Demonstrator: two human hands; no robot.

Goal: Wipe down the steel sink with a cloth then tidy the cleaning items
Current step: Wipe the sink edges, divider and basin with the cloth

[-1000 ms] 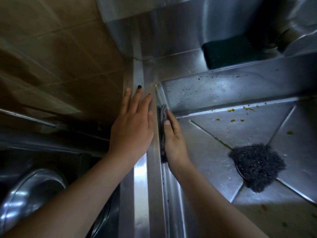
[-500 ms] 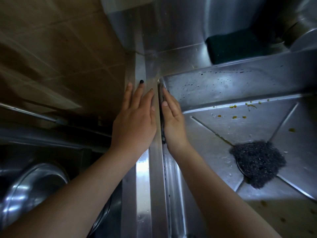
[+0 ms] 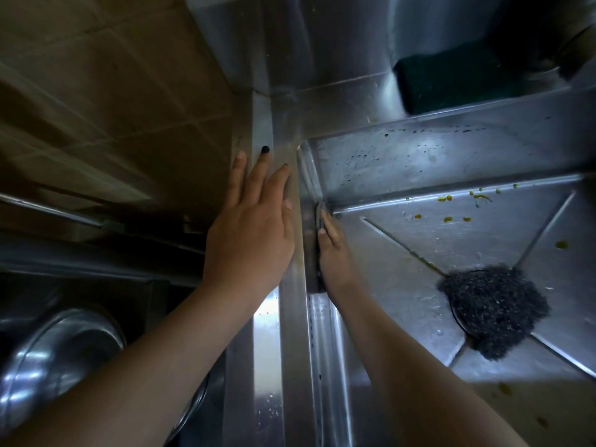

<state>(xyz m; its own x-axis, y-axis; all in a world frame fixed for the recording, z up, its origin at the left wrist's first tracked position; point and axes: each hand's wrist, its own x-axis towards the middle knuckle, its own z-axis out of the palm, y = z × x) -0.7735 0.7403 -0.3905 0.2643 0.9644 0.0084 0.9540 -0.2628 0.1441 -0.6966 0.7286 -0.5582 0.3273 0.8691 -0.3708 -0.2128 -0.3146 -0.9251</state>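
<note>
the left hand (image 3: 251, 233) lies flat on the left rim of the steel sink (image 3: 451, 156), palm down, fingers straight and slightly spread, pointing toward the back corner. just across the rim, the right hand (image 3: 333, 253) is inside the basin, its straight fingers pressing a grey cloth (image 3: 315, 272) against the left inner wall, near the back corner. the cloth sits between the hand and the wall, mostly hidden. a dark steel wool scourer (image 3: 493, 311) lies over the drain. yellow food bits (image 3: 446, 198) dot the basin floor by the back wall. a dark green sponge (image 3: 451, 82) rests on the back ledge. a steel bowl (image 3: 58, 350) sits lower left.
</note>
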